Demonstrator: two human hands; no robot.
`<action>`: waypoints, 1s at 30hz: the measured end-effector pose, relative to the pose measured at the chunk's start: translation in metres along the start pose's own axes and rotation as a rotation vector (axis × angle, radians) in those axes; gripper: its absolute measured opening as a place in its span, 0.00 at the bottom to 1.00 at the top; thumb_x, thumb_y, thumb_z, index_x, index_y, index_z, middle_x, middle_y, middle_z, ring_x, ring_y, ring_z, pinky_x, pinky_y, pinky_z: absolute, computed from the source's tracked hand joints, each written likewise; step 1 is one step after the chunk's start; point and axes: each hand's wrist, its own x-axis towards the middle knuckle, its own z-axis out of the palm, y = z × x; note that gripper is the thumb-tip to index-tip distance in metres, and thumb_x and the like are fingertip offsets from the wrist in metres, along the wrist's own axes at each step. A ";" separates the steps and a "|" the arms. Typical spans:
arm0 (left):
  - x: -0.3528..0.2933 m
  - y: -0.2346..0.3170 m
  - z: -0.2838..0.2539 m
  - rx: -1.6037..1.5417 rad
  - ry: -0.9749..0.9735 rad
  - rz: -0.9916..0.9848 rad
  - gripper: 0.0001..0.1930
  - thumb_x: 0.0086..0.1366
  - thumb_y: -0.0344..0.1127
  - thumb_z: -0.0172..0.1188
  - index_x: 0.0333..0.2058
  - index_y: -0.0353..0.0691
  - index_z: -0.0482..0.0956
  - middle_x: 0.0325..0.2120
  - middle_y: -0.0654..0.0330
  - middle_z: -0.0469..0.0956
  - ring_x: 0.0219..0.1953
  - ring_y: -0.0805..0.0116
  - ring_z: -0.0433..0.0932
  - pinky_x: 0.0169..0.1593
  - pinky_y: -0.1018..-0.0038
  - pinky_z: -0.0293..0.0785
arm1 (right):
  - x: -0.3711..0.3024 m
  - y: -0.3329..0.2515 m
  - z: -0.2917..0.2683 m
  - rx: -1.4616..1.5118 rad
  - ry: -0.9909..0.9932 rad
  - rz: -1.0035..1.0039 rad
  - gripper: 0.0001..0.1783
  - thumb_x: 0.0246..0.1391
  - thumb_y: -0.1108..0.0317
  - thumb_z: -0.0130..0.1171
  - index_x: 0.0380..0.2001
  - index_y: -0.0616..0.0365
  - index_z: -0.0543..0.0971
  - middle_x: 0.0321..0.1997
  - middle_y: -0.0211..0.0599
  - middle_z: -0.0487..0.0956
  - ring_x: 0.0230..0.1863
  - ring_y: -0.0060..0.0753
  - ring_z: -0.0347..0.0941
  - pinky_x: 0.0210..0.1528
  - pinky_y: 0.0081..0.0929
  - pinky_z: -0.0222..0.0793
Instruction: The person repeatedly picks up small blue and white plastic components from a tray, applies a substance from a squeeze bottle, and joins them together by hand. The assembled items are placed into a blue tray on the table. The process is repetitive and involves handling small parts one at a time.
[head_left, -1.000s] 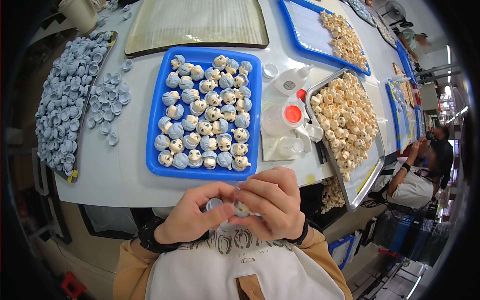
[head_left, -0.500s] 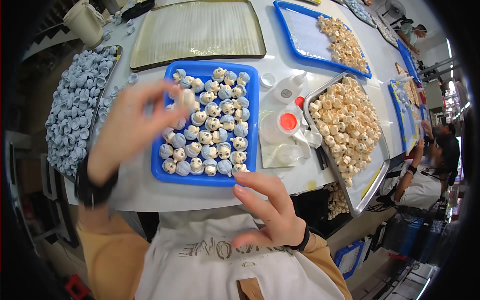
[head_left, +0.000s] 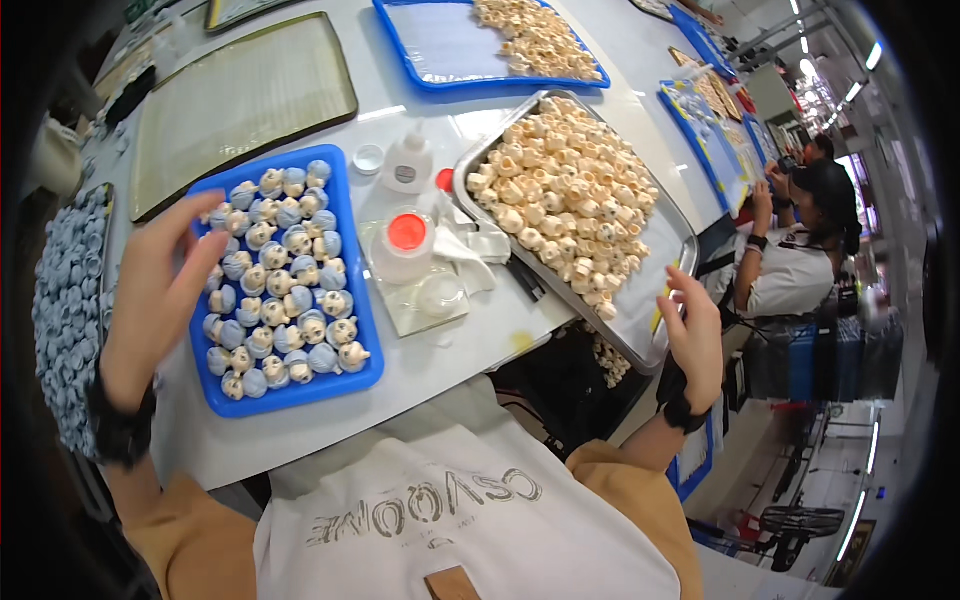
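Note:
My left hand (head_left: 158,290) is over the left edge of a blue tray (head_left: 372,375), thumb and forefinger apart, with nothing visible between them. In that tray stand rows of small doll heads (head_left: 290,300) with painted faces and pale-blue hair. On the right, my right hand (head_left: 697,335) is at the lower right rim of a metal tray (head_left: 655,265), its fingers spread and holding nothing visible. Cream-coloured hollow doll-head pieces (head_left: 570,190) are heaped in the metal tray. Both wrists wear black bands.
Between the trays stand a red-topped jar (head_left: 400,250), a white squeeze bottle (head_left: 408,165) and crumpled white tissue (head_left: 470,250). Blue hair pieces (head_left: 68,320) fill a tray at far left. Farther back are a shallow tray (head_left: 250,105) and another blue tray (head_left: 430,50). A co-worker (head_left: 800,240) sits at right.
My view has turned right. My left hand has let go of a small head piece over the blue tray. My right hand has moved from the table's front edge to the metal tray.

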 end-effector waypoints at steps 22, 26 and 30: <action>-0.123 0.050 0.058 -1.548 -0.384 -0.436 0.15 0.68 0.31 0.40 0.49 0.34 0.67 0.29 0.60 0.70 0.18 0.82 0.63 0.26 0.86 0.62 | 0.003 -0.084 0.011 0.310 0.116 -0.168 0.15 0.41 0.77 0.58 0.37 0.63 0.76 0.32 0.38 0.78 0.26 0.29 0.72 0.32 0.21 0.67; -0.126 0.053 0.061 -1.547 -0.339 -0.447 0.14 0.66 0.30 0.43 0.49 0.33 0.67 0.33 0.60 0.71 0.21 0.82 0.65 0.30 0.86 0.64 | -0.022 -0.162 0.043 0.770 -0.367 -0.753 0.17 0.35 0.80 0.61 0.35 0.63 0.77 0.36 0.43 0.79 0.35 0.38 0.76 0.35 0.25 0.72; -0.121 0.066 0.055 -1.432 -0.258 -0.501 0.16 0.64 0.29 0.49 0.50 0.32 0.67 0.35 0.59 0.72 0.28 0.80 0.72 0.33 0.85 0.66 | -0.034 -0.211 0.065 1.173 -0.505 -0.746 0.19 0.32 0.84 0.63 0.34 0.62 0.76 0.39 0.45 0.79 0.38 0.41 0.77 0.37 0.30 0.73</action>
